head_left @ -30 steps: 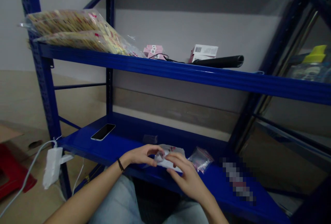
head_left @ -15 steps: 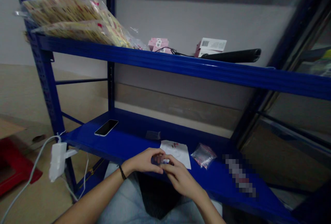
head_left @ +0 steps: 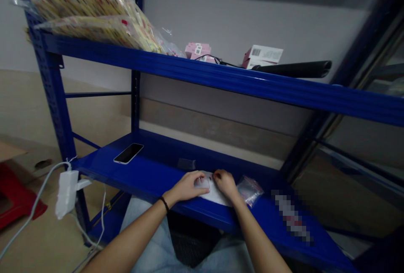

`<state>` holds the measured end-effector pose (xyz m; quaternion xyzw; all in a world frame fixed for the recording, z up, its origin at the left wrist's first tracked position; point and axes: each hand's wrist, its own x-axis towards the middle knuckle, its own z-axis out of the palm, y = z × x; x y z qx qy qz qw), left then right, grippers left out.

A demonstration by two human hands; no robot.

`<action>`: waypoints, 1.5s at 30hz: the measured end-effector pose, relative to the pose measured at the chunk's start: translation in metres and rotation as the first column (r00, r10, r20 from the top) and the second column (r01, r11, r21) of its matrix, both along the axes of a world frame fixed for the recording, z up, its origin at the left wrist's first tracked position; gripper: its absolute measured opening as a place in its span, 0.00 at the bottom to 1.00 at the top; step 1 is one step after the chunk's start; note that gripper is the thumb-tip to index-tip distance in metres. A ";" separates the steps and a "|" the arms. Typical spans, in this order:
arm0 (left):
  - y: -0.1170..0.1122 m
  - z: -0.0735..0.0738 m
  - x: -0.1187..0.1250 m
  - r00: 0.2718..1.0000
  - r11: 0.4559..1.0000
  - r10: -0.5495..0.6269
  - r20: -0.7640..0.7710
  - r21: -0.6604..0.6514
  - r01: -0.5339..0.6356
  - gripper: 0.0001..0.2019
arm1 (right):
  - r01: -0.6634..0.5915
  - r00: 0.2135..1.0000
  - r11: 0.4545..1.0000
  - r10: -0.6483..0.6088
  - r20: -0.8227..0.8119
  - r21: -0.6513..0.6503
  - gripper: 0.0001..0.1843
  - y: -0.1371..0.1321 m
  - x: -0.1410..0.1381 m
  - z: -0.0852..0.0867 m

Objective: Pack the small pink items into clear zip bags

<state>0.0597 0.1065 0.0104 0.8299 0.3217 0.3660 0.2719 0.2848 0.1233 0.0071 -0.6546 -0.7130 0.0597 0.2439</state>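
Note:
My left hand [head_left: 188,186] curves its thumb and fingers around a small clear plastic bag [head_left: 202,183] over the left part of a white sheet of paper [head_left: 217,197]. My right hand [head_left: 225,184] is at the paper's far right side, its fingertips pinched together at the sheet. Whatever those fingertips hold is too small or hidden to name. A tiny dark piece [head_left: 211,177] shows on the paper between the hands. Just right of my right hand lies a clear zip bag [head_left: 250,190] with reddish edges.
On the blue shelf [head_left: 158,176] lie a phone [head_left: 128,153] and a flat clear bag [head_left: 186,163]. The upper shelf bears stuffed plastic bags [head_left: 88,16], pink boxes [head_left: 198,50] and a black tube [head_left: 296,69]. A white power strip [head_left: 67,194] hangs at the left.
My hands have come apart and moved forward over the paper. My right hand has left the small bag and gone to the far side of the sheet; my left hand keeps the bag.

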 end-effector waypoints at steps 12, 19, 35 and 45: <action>0.015 -0.007 0.008 0.980 0.986 0.162 -0.116 0.062 -0.156 0.22 | 0.067 0.998 0.997 -0.067 0.014 -0.028 0.10 0.000 -0.013 -0.010; 0.013 -0.005 0.021 0.944 0.957 0.281 -0.170 0.129 -0.261 0.21 | 0.061 0.971 0.998 -0.055 -0.234 0.018 0.18 0.007 0.001 0.009; 0.011 -0.008 0.029 0.914 0.944 0.318 -0.251 0.173 -0.281 0.21 | 0.005 0.999 0.997 -0.008 -0.036 -0.077 0.12 -0.006 -0.005 0.002; 0.013 -0.008 0.020 0.929 0.945 0.312 -0.199 0.166 -0.282 0.22 | 0.002 0.978 1.000 -0.006 -0.209 -0.017 0.14 -0.001 -0.007 0.003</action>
